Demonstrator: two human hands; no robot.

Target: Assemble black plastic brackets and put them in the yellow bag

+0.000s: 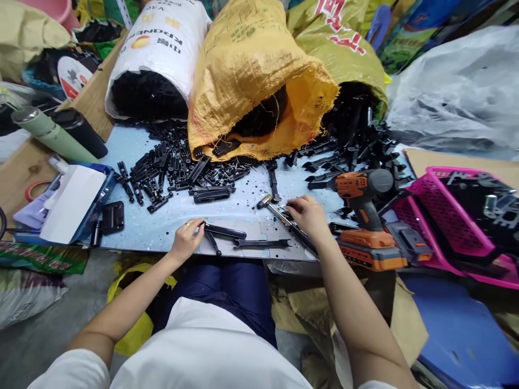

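My left hand point(187, 237) pinches one end of a long black plastic bar point(225, 230) lying at the table's near edge. A short black rod point(213, 244) slants below that bar. To its right lies a black fork-ended part point(263, 243). My right hand point(308, 216) has its fingers pressed together, with a dark bit at the tips too small to name. Beside and partly under this hand lies a hammer point(265, 202), its metal head pointing left and away. Another black part point(273, 181) lies beyond the hammer head.
Heaps of black parts point(162, 167) spill from a white sack point(158, 43), an orange sack point(247, 65) and an olive sack point(344, 48). At right stand a cordless drill point(360, 216) and a pink basket point(458, 216). A blue tray point(101, 189) and bottles point(52, 132) are left.
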